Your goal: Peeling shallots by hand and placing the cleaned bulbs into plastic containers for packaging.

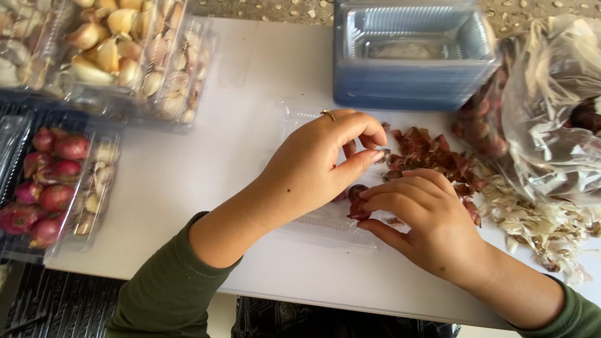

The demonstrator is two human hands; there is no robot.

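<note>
Both of my hands meet over a clear plastic tray (pixel 300 119) on a white table (pixel 206 169). My right hand (pixel 426 219) pinches a small red shallot (pixel 358 199) between fingertips and thumb. My left hand (pixel 325 156), a ring on one finger, closes its thumb and fingertips on a thin bit of shallot skin just above it. Both sleeves are dark green.
A heap of red skins (pixel 432 153) and pale garlic skins (pixel 532 219) lies to the right, beside a clear bag of shallots (pixel 544 112). A stack of empty clear trays (pixel 410 56) stands behind. Trays of garlic cloves (pixel 113 50) and peeled shallots (pixel 53 181) sit left.
</note>
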